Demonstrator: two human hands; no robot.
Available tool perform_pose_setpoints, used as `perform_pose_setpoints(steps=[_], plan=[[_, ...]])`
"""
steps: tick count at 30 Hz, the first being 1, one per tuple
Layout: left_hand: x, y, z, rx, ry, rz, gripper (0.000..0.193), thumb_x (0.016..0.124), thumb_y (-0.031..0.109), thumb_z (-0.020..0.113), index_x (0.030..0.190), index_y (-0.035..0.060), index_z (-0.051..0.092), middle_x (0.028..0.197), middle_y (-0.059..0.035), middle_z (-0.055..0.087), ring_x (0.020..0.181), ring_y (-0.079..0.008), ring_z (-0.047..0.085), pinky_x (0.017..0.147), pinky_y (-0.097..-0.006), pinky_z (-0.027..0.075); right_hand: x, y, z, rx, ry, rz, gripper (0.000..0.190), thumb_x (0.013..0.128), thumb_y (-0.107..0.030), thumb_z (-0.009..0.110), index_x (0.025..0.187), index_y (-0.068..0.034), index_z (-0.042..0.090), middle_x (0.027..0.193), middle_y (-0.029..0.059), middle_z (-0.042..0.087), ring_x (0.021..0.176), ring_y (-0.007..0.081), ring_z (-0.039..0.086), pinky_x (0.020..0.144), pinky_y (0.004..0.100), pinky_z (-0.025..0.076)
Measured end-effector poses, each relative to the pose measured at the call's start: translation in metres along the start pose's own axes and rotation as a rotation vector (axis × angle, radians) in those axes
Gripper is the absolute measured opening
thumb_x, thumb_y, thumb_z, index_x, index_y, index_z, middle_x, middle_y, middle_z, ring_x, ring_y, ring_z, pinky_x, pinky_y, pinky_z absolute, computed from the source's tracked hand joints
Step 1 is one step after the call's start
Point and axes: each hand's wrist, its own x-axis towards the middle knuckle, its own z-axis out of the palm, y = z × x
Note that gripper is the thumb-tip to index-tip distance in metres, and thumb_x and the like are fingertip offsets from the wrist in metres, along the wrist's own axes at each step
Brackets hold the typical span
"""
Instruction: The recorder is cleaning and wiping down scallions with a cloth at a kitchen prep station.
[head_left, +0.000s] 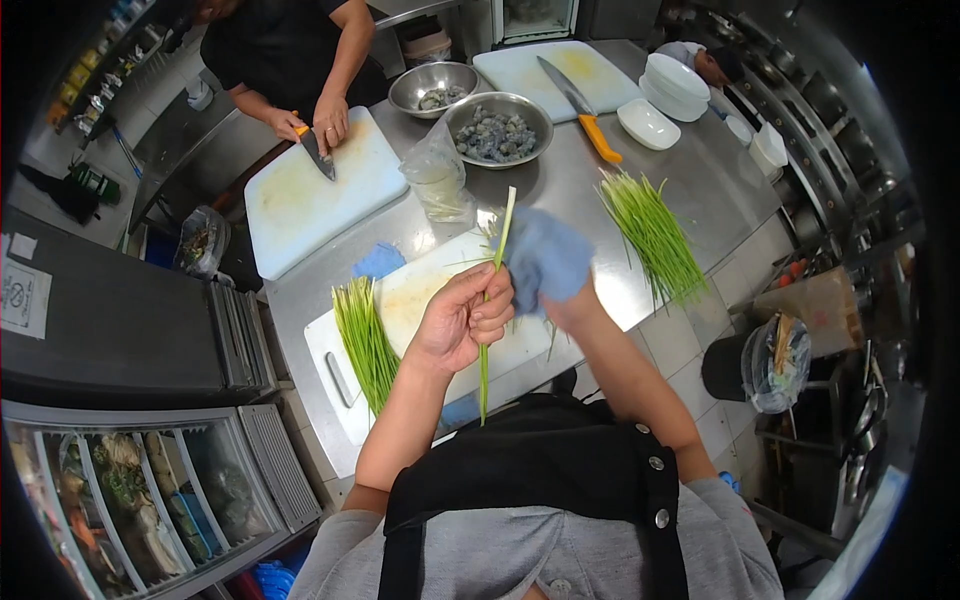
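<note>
Upright in my left hand (469, 315) is a thin bunch of green stalks (508, 225) with pale ends up. Just to its right, my right hand (566, 300) holds a blue cloth (547, 259), blurred and partly covering the fingers. Both hands are above a white cutting board (416, 292) with loose green bits on it. A larger bundle of long green stalks (364, 337) lies on the board's left part. Another such bundle (651, 236) rests on the steel table to the right. A second blue cloth (379, 260) sits at the board's far left edge.
Across the steel table (525, 180), a co-worker's hands (322, 124) use a knife (315, 152) on a white board (322, 195). Nearby stand steel bowls (499, 131) of grayish food, a plastic bag (437, 180), an orange-handled knife (592, 127) and white dishes (649, 124). A lined bin (772, 367) stands right.
</note>
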Motion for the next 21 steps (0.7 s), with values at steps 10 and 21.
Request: perform_pose_setpoints(steps=[10,21], plan=[[0.007,0.027,-0.017,1.039,0.543,0.412,0.032,0.092,0.029,0.047,0.093,0.0001,0.06,0.079,0.0,0.055,0.075,-0.0098,0.046,0.072,-0.0228,0.036,0.02,-0.015,0.006,-0.202,-0.093,0.149,0.029,0.088,-0.029,0.052,0.092,-0.001,0.056,0.08,0.0052,0.058,0.063,0.014,0.059,0.056,0.0276,0.048],[0.054,0.026,-0.006,0.928,0.406,0.503,0.014,0.085,0.017,0.06,0.084,0.003,0.063,0.077,0.0011,0.061,0.068,-0.0055,0.05,0.065,-0.0203,0.039,0.003,-0.001,-0.015,0.117,-0.214,0.459,0.025,0.089,-0.029,0.052,0.092,-0.004,0.055,0.082,0.005,0.056,0.069,0.0163,0.06,0.058,0.0292,0.05]])
